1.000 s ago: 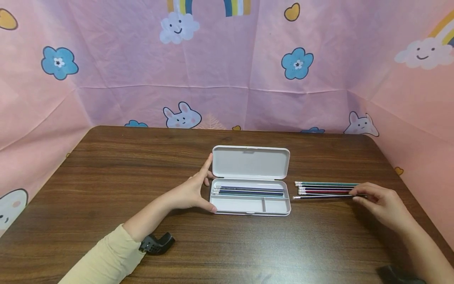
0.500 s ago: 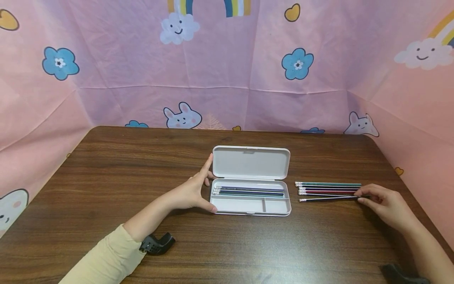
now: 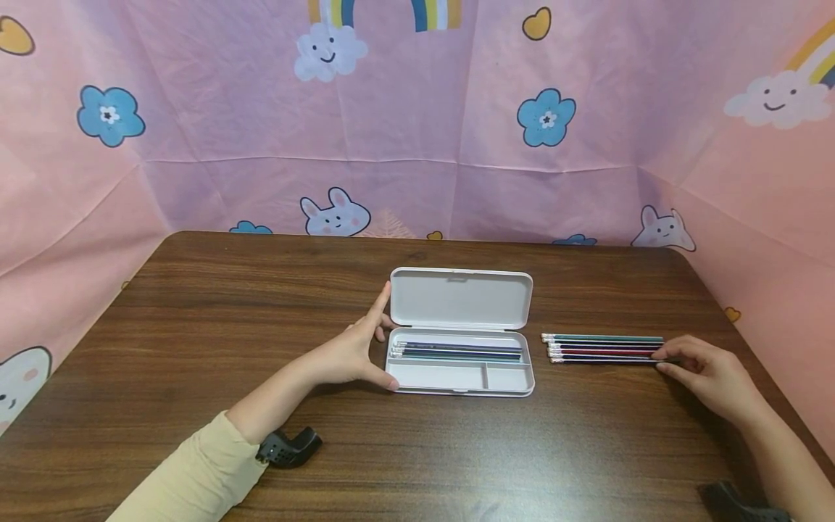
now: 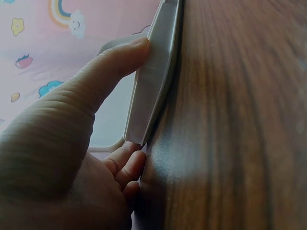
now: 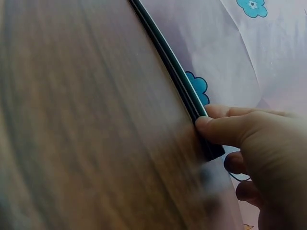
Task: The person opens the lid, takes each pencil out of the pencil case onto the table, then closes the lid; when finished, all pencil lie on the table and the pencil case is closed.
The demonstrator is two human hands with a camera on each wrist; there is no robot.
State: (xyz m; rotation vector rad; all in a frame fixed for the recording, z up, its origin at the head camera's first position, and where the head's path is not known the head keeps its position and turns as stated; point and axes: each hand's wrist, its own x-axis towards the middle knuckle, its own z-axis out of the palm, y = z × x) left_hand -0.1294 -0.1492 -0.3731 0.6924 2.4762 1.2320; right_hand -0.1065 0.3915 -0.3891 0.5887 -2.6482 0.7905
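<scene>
A white pencil case [image 3: 437, 377] lies with its lid [image 3: 461, 297] folded back. Several dark and blue pencils [image 3: 459, 353] rest in its long rear compartment; the two front compartments hold nothing. My left hand [image 3: 346, 355] holds the case's left end, thumb on the front corner, index finger reaching along the lid. In the left wrist view, the thumb presses the case wall [image 4: 153, 81]. Right of the case, several eraser-tipped pencils [image 3: 603, 339] lie side by side. My right hand [image 3: 707, 373] pinches the right end of the nearest one, a dark pencil [image 3: 607, 361], close against the others.
The brown wooden table [image 3: 261, 290] reaches back to a pink patterned cloth [image 3: 404, 109], which also hangs at both sides. A black wrist device [image 3: 287, 448] sits at my left wrist, another [image 3: 737, 504] near the right.
The dark pencil in my right hand slid right, its eraser end swinging toward me, then went back against the row, now parallel with it. The left hand and case stayed still.
</scene>
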